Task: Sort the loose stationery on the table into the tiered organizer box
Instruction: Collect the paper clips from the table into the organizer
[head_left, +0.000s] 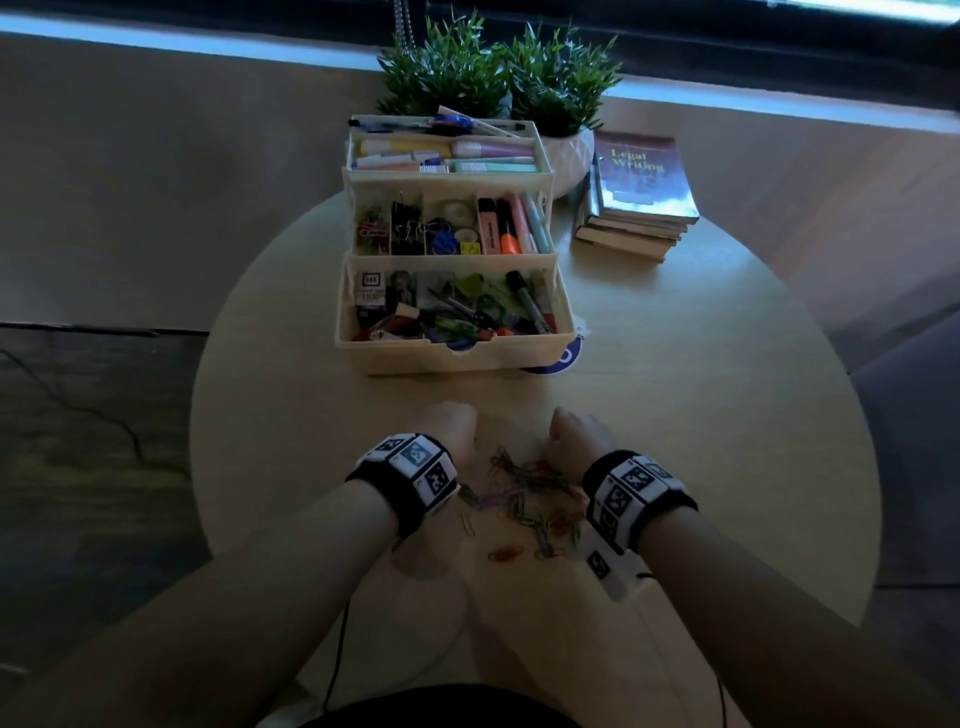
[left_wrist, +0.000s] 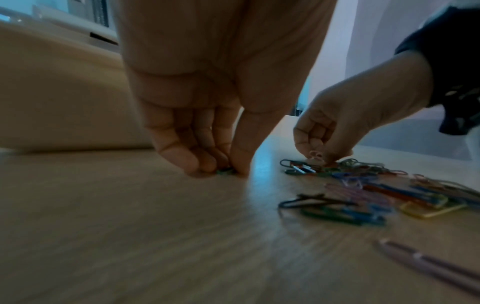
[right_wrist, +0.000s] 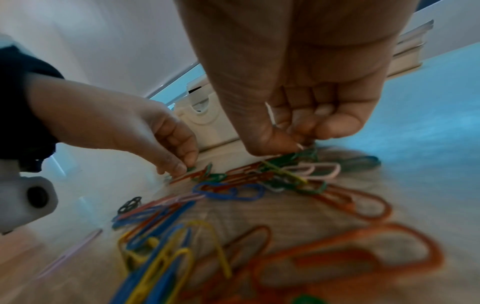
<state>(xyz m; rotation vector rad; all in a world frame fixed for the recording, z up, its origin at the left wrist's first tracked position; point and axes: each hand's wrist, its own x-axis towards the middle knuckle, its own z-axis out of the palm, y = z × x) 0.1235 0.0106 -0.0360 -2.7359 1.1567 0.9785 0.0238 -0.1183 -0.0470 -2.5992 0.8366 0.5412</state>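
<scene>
Head view: organizer (head_left: 457, 358) tiers hold pens, markers and clips already. Paper clips (head_left: 524, 499) remain loose on the bench (head_left: 727, 415), near the box. Left grip (left_wrist: 221, 164) pinches a green clip; right grip (right_wrist: 298, 144) pinches clips at the pile's edge.

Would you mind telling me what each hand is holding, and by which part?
Left hand pinches a green paper clip at its end; right hand pinches clips atop the pile.
</scene>
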